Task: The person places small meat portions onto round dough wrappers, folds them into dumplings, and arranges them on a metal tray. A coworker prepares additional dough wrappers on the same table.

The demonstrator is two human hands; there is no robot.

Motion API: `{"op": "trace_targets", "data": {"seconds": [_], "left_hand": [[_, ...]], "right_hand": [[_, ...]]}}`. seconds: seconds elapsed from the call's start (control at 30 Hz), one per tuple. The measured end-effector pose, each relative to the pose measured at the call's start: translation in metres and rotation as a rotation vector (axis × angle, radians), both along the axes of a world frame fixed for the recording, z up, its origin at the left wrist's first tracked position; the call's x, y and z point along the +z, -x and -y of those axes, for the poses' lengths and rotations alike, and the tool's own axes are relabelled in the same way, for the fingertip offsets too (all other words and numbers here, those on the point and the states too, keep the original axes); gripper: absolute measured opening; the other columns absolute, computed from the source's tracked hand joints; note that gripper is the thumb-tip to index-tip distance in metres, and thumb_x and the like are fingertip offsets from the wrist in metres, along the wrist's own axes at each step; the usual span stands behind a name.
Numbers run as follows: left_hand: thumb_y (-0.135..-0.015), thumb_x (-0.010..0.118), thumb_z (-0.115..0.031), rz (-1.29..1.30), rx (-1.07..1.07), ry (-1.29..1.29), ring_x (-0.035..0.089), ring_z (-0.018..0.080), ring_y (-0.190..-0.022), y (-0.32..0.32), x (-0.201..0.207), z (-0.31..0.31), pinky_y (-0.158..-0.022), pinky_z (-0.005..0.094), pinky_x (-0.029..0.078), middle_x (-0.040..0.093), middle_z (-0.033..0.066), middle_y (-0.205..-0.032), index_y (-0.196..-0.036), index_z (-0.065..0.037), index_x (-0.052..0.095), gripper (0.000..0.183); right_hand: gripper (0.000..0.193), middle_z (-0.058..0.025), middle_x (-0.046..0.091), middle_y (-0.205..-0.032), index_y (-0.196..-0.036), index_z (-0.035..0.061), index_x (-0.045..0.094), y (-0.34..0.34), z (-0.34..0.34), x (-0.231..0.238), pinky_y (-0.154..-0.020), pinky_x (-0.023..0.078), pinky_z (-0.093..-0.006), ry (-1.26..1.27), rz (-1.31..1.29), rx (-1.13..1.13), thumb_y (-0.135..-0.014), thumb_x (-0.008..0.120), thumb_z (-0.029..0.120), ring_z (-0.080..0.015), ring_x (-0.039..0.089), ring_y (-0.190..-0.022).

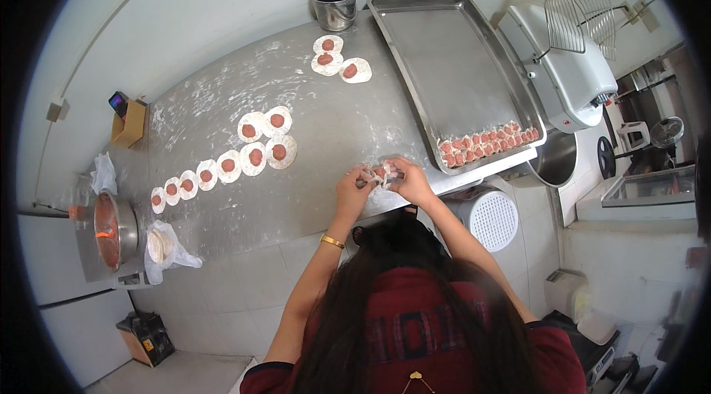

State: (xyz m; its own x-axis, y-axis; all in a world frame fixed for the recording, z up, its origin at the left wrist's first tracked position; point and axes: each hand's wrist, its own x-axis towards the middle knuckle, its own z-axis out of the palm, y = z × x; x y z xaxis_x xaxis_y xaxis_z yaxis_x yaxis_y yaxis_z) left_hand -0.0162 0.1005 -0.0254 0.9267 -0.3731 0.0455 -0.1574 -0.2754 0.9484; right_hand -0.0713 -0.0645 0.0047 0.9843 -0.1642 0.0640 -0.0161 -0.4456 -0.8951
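Both hands, left hand and right hand, pinch one filled dumpling wrapper together at frame centre, just above the counter edge; each grip closed on it. Finished ones line the tray lower end. Best to seal pleats evenly, keep filling inside.

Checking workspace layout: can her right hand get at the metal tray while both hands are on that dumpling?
Probably yes. The right hand sits beside the tray with nothing between them, but it and the left hand are both busy pinching the dumpling.
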Motion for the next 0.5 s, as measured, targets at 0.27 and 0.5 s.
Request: {"op": "trace_targets", "data": {"seconds": [0.27,0.5], "left_hand": [[-0.065,0.078,0.0,-0.195,-0.091,0.124,0.069,0.0206,-0.079,0.002,0.008,-0.002,-0.068,0.0293,0.054,0.067,0.0115,-0.085,-0.103,-0.006,0.058,0.043],[-0.067,0.078,-0.006,-0.056,-0.174,-0.1,0.069,0.0243,-0.076,0.002,0.008,0.008,-0.067,0.0331,0.054,0.068,0.0135,-0.084,-0.106,-0.005,0.06,0.043]], "right_hand": [[0.047,-0.0159,0.062,-0.104,-0.109,0.0001,0.062,-0.01,0.004,0.0,-0.073,0.053,-0.0334,0.189,-0.016,0.076,-0.063,0.061,-0.012,-0.0276,0.064,-0.086],[0.047,-0.0185,0.061,-0.101,-0.106,0.0003,0.062,-0.002,0.01,0.017,-0.081,0.049,-0.0413,0.292,-0.083,0.08,-0.06,0.061,-0.009,-0.0367,0.058,-0.098]]}}
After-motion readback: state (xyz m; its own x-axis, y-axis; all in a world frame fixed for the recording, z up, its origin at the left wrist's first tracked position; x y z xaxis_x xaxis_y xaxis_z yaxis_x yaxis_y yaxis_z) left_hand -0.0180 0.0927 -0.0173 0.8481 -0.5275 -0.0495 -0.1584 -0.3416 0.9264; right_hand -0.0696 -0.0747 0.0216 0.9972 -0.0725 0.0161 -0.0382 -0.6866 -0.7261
